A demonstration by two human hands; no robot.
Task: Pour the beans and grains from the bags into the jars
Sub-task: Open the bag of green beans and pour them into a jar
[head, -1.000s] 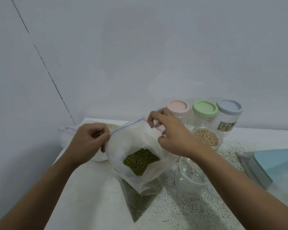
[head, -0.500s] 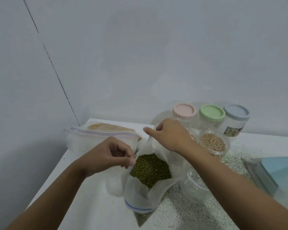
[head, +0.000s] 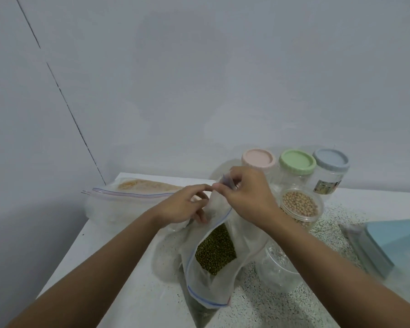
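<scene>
Zip bag of green beans [head: 214, 252] standing on tabletop [head: 119, 268], mouth open, left hand [head: 182, 207] grip pinching bag's left edge, right hand [head: 244, 197] grip pinching its top corner, empty open jar [head: 278, 266] just right of bag, jar of pale beans [head: 299, 207] behind that.

On the white speckled counter [head: 128, 292], centre: clear zip bag of green beans [head: 213, 247]. Right of it, an empty clear plastic jar [head: 277, 268]; behind that, an open clear jar of pale beans [head: 299, 205], then a row of three lidded clear jars [head: 297, 162]. Back left: clear zip bag of tan grain [head: 133, 197].
</scene>
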